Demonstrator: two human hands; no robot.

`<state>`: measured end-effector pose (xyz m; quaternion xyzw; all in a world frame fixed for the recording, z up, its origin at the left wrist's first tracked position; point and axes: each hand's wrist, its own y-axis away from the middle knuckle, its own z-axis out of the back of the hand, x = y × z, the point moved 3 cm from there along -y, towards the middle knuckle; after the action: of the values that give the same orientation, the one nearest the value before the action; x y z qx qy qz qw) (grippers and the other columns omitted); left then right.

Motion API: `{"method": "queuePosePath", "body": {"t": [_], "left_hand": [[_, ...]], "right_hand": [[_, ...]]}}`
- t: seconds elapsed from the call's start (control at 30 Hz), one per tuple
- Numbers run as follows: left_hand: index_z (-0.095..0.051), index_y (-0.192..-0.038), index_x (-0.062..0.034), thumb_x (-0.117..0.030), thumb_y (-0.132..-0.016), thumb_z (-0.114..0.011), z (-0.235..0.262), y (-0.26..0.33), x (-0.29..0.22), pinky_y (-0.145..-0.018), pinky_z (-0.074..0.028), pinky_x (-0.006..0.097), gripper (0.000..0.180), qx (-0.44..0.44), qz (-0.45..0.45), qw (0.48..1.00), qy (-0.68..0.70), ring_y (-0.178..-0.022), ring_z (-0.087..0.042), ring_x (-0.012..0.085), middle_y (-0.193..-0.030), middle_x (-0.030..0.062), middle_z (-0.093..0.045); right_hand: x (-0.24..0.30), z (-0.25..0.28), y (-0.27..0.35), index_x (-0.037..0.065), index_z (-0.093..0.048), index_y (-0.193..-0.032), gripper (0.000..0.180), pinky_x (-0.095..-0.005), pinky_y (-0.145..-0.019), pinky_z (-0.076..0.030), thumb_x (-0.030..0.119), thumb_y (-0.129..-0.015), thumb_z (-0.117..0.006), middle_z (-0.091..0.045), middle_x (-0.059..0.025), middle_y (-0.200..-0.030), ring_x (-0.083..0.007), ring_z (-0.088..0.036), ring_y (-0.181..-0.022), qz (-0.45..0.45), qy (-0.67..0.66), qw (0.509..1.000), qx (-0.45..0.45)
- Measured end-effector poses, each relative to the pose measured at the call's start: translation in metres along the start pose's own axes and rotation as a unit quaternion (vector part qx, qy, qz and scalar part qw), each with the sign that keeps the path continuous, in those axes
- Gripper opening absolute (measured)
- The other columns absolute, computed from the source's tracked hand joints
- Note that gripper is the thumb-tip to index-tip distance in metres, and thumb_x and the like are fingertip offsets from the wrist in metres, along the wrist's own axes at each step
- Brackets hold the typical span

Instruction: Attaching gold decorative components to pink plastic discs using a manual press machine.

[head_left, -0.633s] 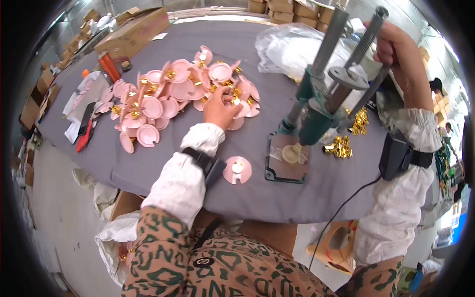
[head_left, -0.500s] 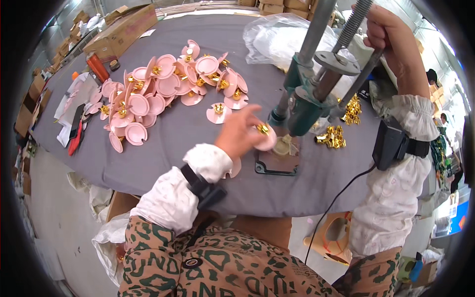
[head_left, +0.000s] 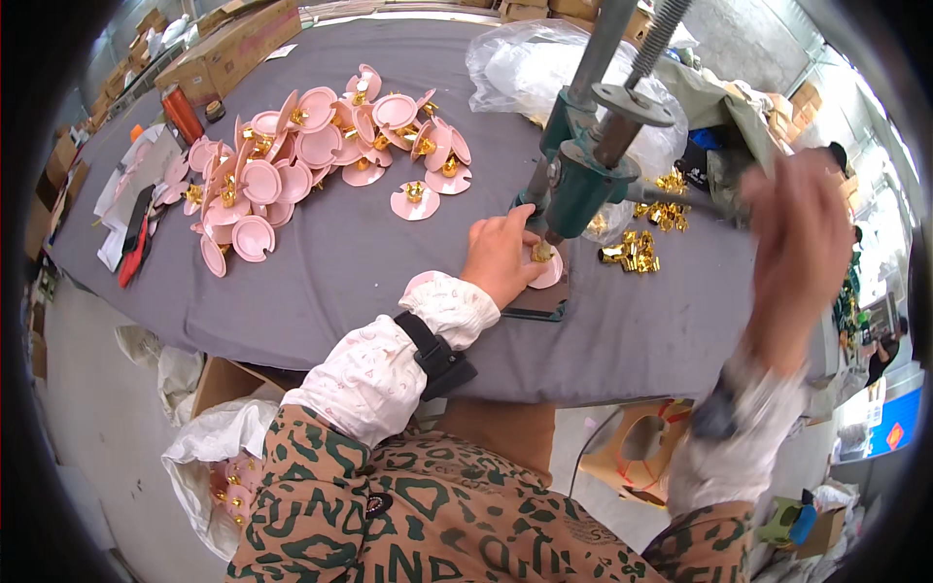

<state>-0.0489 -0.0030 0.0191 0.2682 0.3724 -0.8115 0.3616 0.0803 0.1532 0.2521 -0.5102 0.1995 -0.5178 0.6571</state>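
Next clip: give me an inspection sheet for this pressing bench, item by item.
Surface: grey table, cloth-covered.
Job's things: green hand press; pink disc with a gold piece under its ram.
Clutter: heap of pink discs, loose gold fittings, clear plastic bag, orange bottle.
Grippers: left hand rests on the disc; right hand is blurred at the press lever.
Cables: thin black cable below the table edge.
Surroundings: cardboard boxes, floor bag of discs.

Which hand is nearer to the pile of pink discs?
Left. The left hand rests just below-right of the pile of pink discs; the right hand is far right, across the green press.
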Motion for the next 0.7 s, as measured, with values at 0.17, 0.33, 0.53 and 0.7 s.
{"method": "queuePosePath", "body": {"t": [0.17, 0.33, 0.53, 0.7], "left_hand": [[-0.043, -0.13, -0.0023, -0.018, -0.069, -0.076, -0.006, -0.002, -0.015, -0.099, -0.031, 0.042, 0.071, -0.025, -0.068, 0.997, -0.014, -0.11, -0.052, 0.0251, -0.105, 0.0056, -0.066], [-0.039, -0.133, -0.0019, -0.015, -0.069, -0.075, -0.003, -0.009, -0.011, -0.095, -0.036, 0.041, 0.074, 0.07, -0.012, 0.997, 0.037, -0.1, -0.057, 0.0296, -0.096, 0.0086, -0.067], [-0.038, -0.133, -0.0025, -0.015, -0.069, -0.075, -0.004, -0.011, 0.005, -0.095, -0.038, 0.042, 0.076, 0.036, -0.003, 0.997, 0.075, -0.097, -0.059, 0.0326, -0.095, 0.0123, -0.068], [-0.049, -0.125, -0.001, -0.016, -0.066, -0.076, 0.068, -0.002, 0.027, -0.08, -0.051, 0.036, 0.066, 0.022, 0.098, 0.989, 0.107, -0.089, -0.065, 0.029, -0.097, 0.0157, -0.068]], "right_hand": [[0.012, -0.002, 0.159, 0.009, -0.065, -0.077, 0.018, -0.0394, -0.074, -0.051, -0.005, -0.066, -0.061, -0.052, -0.0026, -0.064, -0.019, -0.052, -0.056, 0.043, -0.07, 0.988, 0.129], [0.016, 0.014, 0.088, 0.006, -0.065, -0.081, 0.018, -0.0331, -0.066, -0.052, -0.005, -0.067, -0.062, -0.056, -0.0025, -0.065, -0.0142, -0.051, -0.055, 0.072, -0.076, 0.985, 0.14], [-0.039, -0.032, -0.099, 0.003, -0.066, -0.104, 0.027, -0.0228, -0.058, -0.036, 0.024, -0.088, -0.06, -0.032, 0.0075, -0.054, -0.0044, -0.032, -0.048, -0.258, -0.246, 0.91, 0.211], [-0.071, -0.053, -0.114, 0.005, -0.066, -0.106, 0.028, -0.022, -0.058, -0.036, 0.027, -0.089, -0.059, -0.029, 0.0083, -0.054, -0.0042, -0.03, -0.047, -0.285, -0.256, 0.898, 0.218]]}}
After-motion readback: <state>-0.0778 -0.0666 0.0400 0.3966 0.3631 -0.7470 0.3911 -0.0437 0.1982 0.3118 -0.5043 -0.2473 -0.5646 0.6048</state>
